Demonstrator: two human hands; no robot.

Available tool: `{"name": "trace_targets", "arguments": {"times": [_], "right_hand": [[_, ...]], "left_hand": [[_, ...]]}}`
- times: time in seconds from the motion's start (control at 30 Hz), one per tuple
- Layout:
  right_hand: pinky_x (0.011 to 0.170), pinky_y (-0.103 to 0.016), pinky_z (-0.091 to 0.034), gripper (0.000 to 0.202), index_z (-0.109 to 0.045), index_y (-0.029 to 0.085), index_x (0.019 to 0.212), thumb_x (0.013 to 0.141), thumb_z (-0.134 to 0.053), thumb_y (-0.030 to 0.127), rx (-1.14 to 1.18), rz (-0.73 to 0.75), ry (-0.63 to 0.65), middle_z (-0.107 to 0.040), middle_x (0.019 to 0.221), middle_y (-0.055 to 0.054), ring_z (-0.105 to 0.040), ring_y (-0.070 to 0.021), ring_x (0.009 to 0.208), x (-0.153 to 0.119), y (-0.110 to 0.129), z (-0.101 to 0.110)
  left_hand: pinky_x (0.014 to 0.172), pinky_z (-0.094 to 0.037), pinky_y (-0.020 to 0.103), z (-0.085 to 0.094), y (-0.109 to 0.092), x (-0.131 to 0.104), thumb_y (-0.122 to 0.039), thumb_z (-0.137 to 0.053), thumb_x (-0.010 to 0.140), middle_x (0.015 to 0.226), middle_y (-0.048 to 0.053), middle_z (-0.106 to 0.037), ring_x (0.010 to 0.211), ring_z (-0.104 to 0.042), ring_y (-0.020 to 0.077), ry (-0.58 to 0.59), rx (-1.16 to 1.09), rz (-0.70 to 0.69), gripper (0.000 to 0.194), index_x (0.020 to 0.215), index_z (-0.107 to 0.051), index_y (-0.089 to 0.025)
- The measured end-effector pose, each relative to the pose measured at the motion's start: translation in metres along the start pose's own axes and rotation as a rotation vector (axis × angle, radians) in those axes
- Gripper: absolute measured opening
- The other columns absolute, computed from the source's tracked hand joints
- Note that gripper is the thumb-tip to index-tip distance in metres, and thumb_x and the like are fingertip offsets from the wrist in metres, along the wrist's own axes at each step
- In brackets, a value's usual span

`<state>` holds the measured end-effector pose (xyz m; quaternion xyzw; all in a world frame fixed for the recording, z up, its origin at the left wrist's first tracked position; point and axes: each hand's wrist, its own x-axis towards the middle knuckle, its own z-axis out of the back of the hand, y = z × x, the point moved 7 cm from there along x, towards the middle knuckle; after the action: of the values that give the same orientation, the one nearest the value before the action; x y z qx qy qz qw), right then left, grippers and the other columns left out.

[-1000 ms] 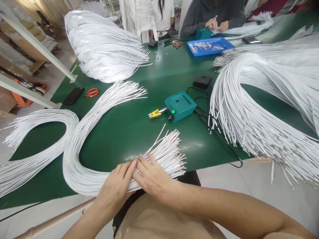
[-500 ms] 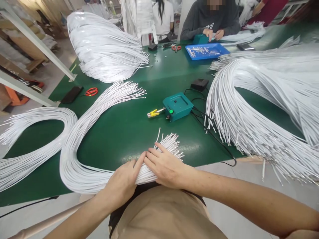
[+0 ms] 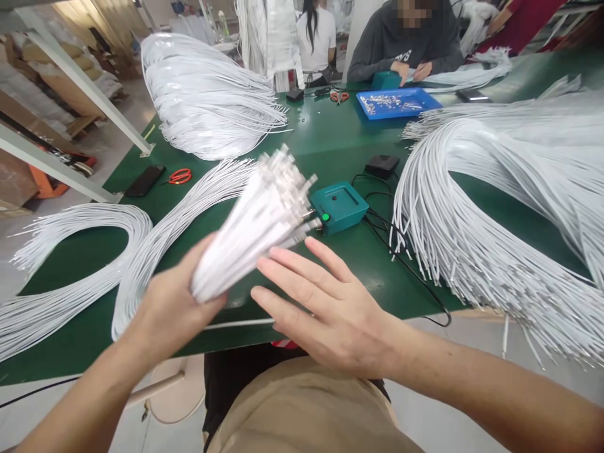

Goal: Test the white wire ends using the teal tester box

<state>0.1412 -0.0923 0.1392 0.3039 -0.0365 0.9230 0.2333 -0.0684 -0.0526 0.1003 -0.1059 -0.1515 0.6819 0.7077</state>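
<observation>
My left hand (image 3: 177, 302) is wrapped round a bundle of white cables (image 3: 245, 233), its tipped ends raised off the table and blurred by motion. From that grip the bundle curves back along the table to the left. My right hand (image 3: 325, 302) is stretched out beside the bundle, fingers spread, palm turned toward the cable ends. Just beyond them stands a teal device (image 3: 340, 206) with a green button; the cable ends hide its front attachment. One loose white cable (image 3: 240, 324) lies along the table's front edge.
Large heaps of white cables lie at the right (image 3: 438, 207) and back left (image 3: 202, 94). Red-handled scissors (image 3: 180, 176) and a dark phone (image 3: 145, 181) lie at left. A blue tray (image 3: 396, 104) of small parts is near a co-worker (image 3: 406, 44). A black box (image 3: 382, 166) trails wires.
My left hand has lifted the bundle's end up from the table's front edge, tilting it away from me. My right hand has come off the bundle and spread its fingers.
</observation>
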Motion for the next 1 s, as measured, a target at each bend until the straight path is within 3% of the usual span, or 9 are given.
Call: {"name": "trace_targets", "arguments": {"times": [0.1, 0.17, 0.3, 0.37, 0.5, 0.67, 0.77, 0.87, 1.0], "right_hand": [[0.117, -0.051, -0.028, 0.030, -0.058, 0.014, 0.121, 0.092, -0.049, 0.015, 0.016, -0.002, 0.000, -0.053, 0.140, -0.015, -0.041, -0.0249, 0.137, -0.009, 0.002, -0.012], [0.112, -0.047, -0.034, 0.028, -0.059, 0.012, 0.119, 0.093, -0.049, 0.015, 0.056, 0.004, 0.034, -0.058, 0.133, -0.015, -0.050, -0.0238, 0.126, -0.017, 0.004, -0.030], [0.086, -0.035, -0.048, 0.021, -0.062, 0.014, 0.107, 0.096, -0.046, 0.022, 0.163, -0.021, 0.236, -0.067, 0.101, -0.008, -0.058, -0.0170, 0.089, -0.032, 0.006, -0.084], [0.083, -0.035, -0.047, 0.020, -0.062, 0.015, 0.107, 0.095, -0.049, 0.025, 0.177, -0.048, 0.328, -0.066, 0.098, -0.007, -0.057, -0.0176, 0.087, -0.036, 0.003, -0.107], [0.089, -0.037, -0.047, 0.035, -0.056, 0.014, 0.122, 0.090, -0.058, 0.030, 0.218, -0.159, 0.379, -0.063, 0.116, -0.010, -0.057, -0.0209, 0.103, -0.037, -0.013, -0.134], [0.096, -0.040, -0.048, 0.031, -0.061, 0.015, 0.118, 0.090, -0.057, 0.028, 0.231, -0.235, 0.326, -0.061, 0.126, -0.011, -0.057, -0.0241, 0.112, -0.050, -0.024, -0.145], [0.101, -0.037, -0.047, 0.026, -0.065, 0.017, 0.112, 0.090, -0.055, 0.029, 0.243, -0.191, 0.275, -0.062, 0.128, -0.008, -0.057, -0.0230, 0.115, -0.060, -0.027, -0.135], [0.098, -0.039, -0.048, 0.025, -0.066, 0.019, 0.111, 0.092, -0.052, 0.029, 0.238, -0.218, 0.228, -0.065, 0.124, -0.008, -0.059, -0.0222, 0.112, -0.061, -0.055, -0.113], [0.108, -0.050, -0.038, 0.036, -0.060, 0.016, 0.125, 0.090, -0.056, 0.026, 0.037, -0.311, 0.167, -0.052, 0.141, -0.014, -0.045, -0.0280, 0.132, -0.043, -0.130, -0.073]], "left_hand": [[0.077, -0.055, 0.034, 0.045, 0.002, 0.021, -0.046, -0.069, 0.070, 0.105, -0.001, -0.069, 0.093, -0.067, 0.0261, -0.230, 0.078, 0.168, 0.072, 0.138, -0.047, -0.032], [0.083, -0.053, 0.041, 0.062, 0.000, 0.034, -0.047, -0.069, 0.071, 0.110, 0.000, -0.067, 0.097, -0.065, 0.0277, -0.296, 0.106, 0.188, 0.072, 0.137, -0.048, -0.029], [0.089, -0.050, 0.045, 0.066, -0.003, 0.057, -0.044, -0.071, 0.070, 0.116, 0.003, -0.064, 0.103, -0.062, 0.0296, -0.276, 0.077, 0.156, 0.076, 0.139, -0.046, -0.023], [0.091, -0.049, 0.043, 0.060, -0.006, 0.066, -0.044, -0.069, 0.074, 0.119, 0.004, -0.063, 0.107, -0.061, 0.0298, -0.278, 0.037, 0.119, 0.075, 0.140, -0.044, -0.020], [0.095, -0.046, 0.041, 0.029, -0.014, 0.083, -0.045, -0.063, 0.081, 0.128, 0.009, -0.059, 0.118, -0.057, 0.0318, -0.293, -0.029, 0.088, 0.075, 0.144, -0.036, -0.015], [0.091, -0.047, 0.045, -0.065, -0.006, 0.106, -0.051, -0.064, 0.078, 0.126, 0.017, -0.063, 0.116, -0.060, 0.0377, -0.003, 0.046, 0.208, 0.083, 0.148, -0.031, -0.019], [0.098, -0.042, 0.042, -0.105, 0.000, 0.108, -0.057, -0.060, 0.079, 0.141, 0.023, -0.050, 0.127, -0.050, 0.0374, 0.135, 0.034, 0.152, 0.090, 0.149, -0.028, -0.012], [0.099, -0.040, 0.042, -0.114, 0.006, 0.094, -0.064, -0.056, 0.078, 0.145, 0.021, -0.045, 0.131, -0.045, 0.0370, 0.179, 0.087, 0.079, 0.093, 0.150, -0.026, -0.014], [0.094, -0.043, 0.046, -0.107, 0.024, 0.057, -0.067, -0.061, 0.071, 0.143, 0.023, -0.045, 0.126, -0.047, 0.0397, 0.298, 0.253, 0.033, 0.107, 0.153, -0.018, -0.014]]}}
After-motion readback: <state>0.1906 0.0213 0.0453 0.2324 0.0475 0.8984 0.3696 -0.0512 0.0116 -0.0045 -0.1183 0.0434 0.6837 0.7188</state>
